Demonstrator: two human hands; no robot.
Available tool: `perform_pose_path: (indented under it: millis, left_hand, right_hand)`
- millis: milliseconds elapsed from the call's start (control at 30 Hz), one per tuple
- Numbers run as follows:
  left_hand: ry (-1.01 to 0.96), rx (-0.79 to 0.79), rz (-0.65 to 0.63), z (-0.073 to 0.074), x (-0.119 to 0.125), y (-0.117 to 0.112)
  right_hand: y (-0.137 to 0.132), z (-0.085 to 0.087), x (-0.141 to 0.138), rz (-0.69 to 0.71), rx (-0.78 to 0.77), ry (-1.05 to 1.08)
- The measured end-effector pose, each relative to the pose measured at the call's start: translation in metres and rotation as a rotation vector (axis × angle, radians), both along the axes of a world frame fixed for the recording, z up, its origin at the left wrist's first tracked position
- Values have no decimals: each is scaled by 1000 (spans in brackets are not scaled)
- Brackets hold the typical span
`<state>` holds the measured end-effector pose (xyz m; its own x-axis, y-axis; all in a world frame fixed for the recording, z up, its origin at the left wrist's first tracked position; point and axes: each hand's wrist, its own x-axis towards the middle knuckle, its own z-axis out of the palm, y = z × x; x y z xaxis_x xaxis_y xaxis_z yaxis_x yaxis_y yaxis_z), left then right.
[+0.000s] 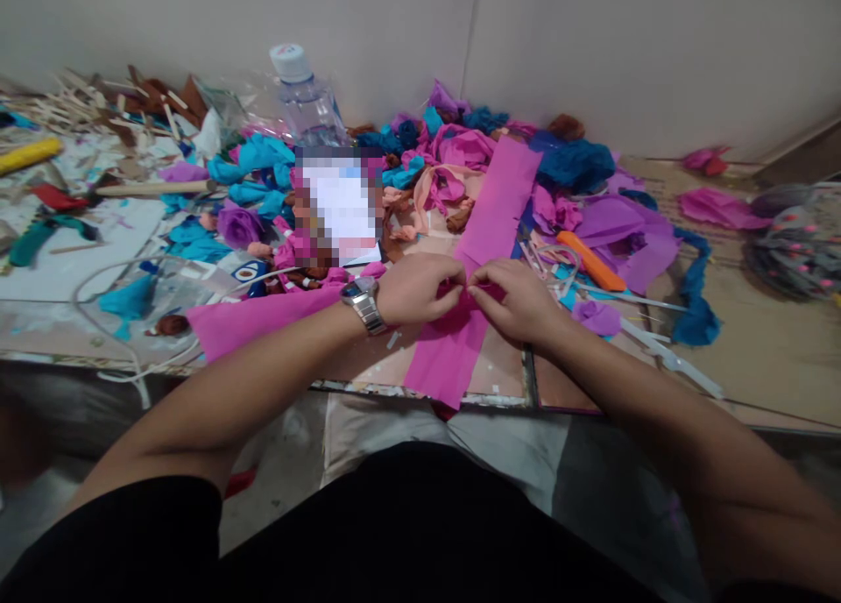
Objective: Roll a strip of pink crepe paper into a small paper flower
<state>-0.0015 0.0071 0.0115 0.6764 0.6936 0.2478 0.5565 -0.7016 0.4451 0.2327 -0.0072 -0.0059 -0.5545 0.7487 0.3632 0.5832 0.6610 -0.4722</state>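
A long pink strip of crepe paper [503,195] runs from the heap at the back down over the table's front edge. Midway along it, my left hand [420,287], below a metal wristwatch [363,305], pinches the paper between thumb and fingertips. Facing it, almost touching, my right hand [512,298] pinches the same strip. The paper between the fingertips is mostly covered by them. Under my left forearm lies another pink crepe paper piece [263,322].
Crumpled crepe paper flowers [240,224] heap along the back around a water bottle [308,103] and a blurred phone [342,209]. An orange cutter [591,261] and white-handled scissors [670,358] lie at right. Green pliers [32,239], sticks [72,103] and a white cable [135,358] are at left.
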Motion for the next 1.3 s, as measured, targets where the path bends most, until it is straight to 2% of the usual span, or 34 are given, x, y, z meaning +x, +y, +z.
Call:
perform_pose_path:
  millis: [567, 1133, 1300]
  left_hand:
    - [79, -40, 22, 6, 0, -2]
    - [181, -34, 133, 10, -3, -1]
    - [202, -38, 86, 8, -2, -2]
  right_hand:
    - [0, 2, 0, 23, 48, 19]
    - [2, 1, 2, -14, 57, 35]
    - [3, -1, 1, 3, 69, 6]
